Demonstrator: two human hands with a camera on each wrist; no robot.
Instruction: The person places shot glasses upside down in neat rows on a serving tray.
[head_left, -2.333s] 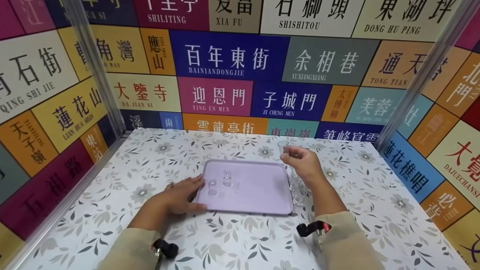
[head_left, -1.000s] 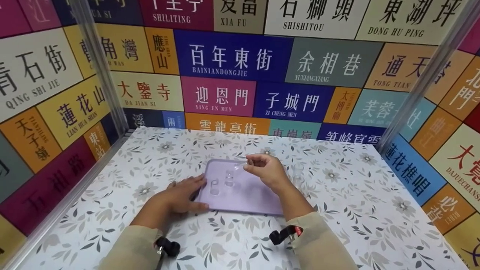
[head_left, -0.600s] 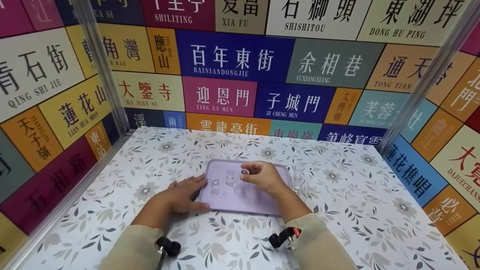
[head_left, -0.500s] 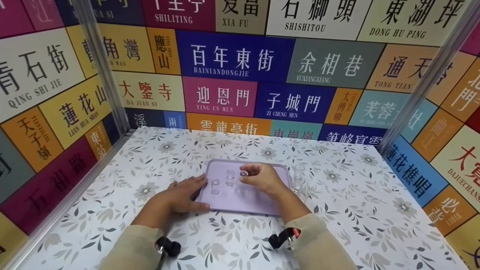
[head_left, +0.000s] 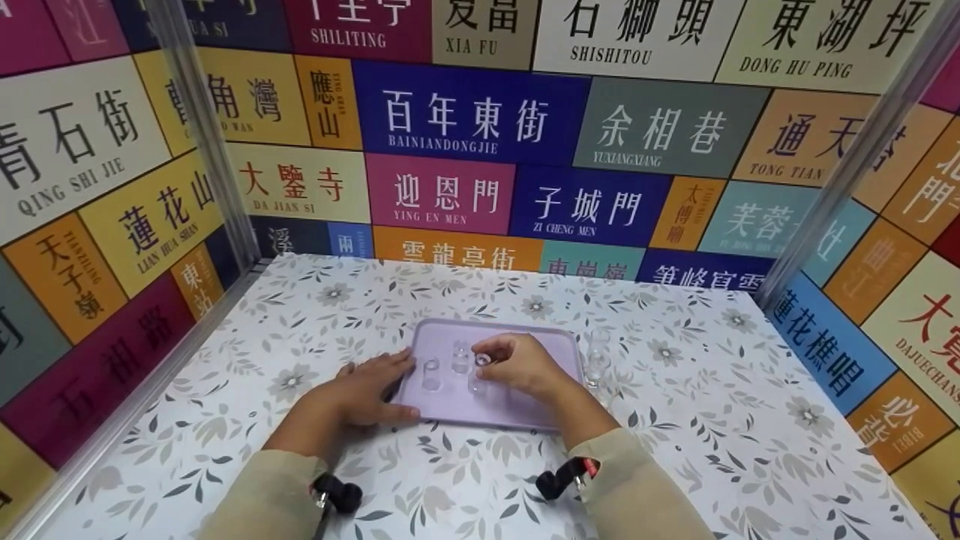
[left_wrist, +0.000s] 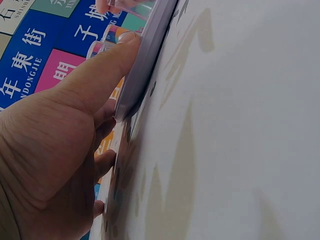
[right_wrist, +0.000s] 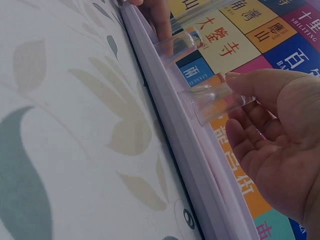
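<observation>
On the patterned tabletop lies a shallow lavender tray [head_left: 521,409]. My right hand [head_left: 525,364] pinches a small clear glass [head_left: 478,384] near its rim, upright over the middle of the tray. In the right wrist view, thumb and fingertips hold this glass [right_wrist: 217,105] at its upper end, its base at the tray. Two similar glasses stand to its left on the tray, one nearer the front [head_left: 431,375] and one farther back [head_left: 460,358]. My left hand [head_left: 360,390] rests against the tray's left edge with fingers extended, its thumb touching the rim in the left wrist view.
Several more clear glasses [head_left: 598,360] stand on the table just beyond the tray's right edge, partly hard to make out. The floral tabletop [head_left: 480,487] is bounded by sign-covered walls [head_left: 465,112] at the back and both sides.
My right hand has brought a glass from the group right of the tray, leftward over it, and lowered it beside the two glasses. The left hand has stayed at the tray's edge.
</observation>
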